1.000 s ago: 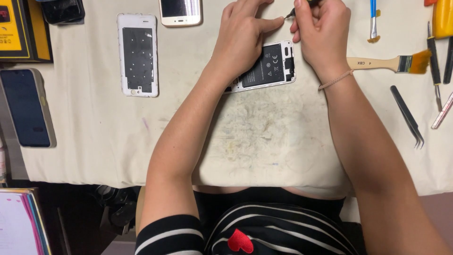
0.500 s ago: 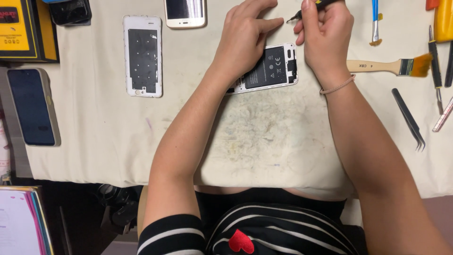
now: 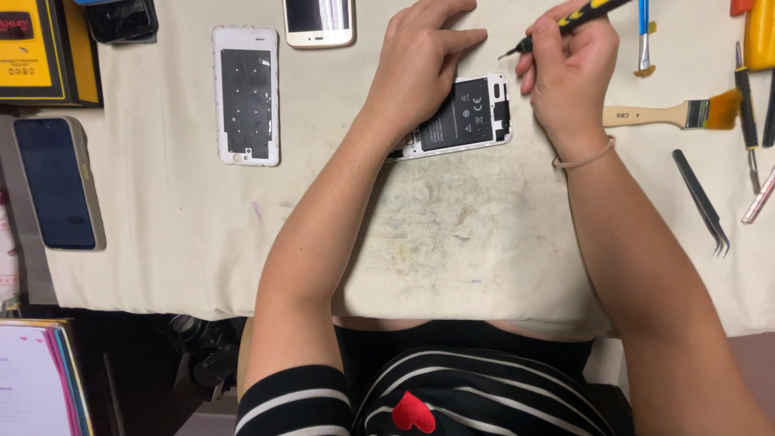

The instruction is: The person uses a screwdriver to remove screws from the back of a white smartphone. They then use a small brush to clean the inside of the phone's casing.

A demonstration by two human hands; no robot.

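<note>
stained cream desk (image 3: 452,234) up close, opened phone (image 3: 468,113) lying flat on it just past the stains, left hand (image 3: 420,69) pressing it down with loose fingers, right hand (image 3: 569,69) beside it, grip clamped on screwdriver (image 3: 565,20), brush (image 3: 670,115) off right

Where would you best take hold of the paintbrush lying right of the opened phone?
Probably the pale wooden handle of the paintbrush, from above. It lies flat, handle end nearest the right hand, bristles pointing away to the right, with bare cloth on both sides for the fingers.
</note>
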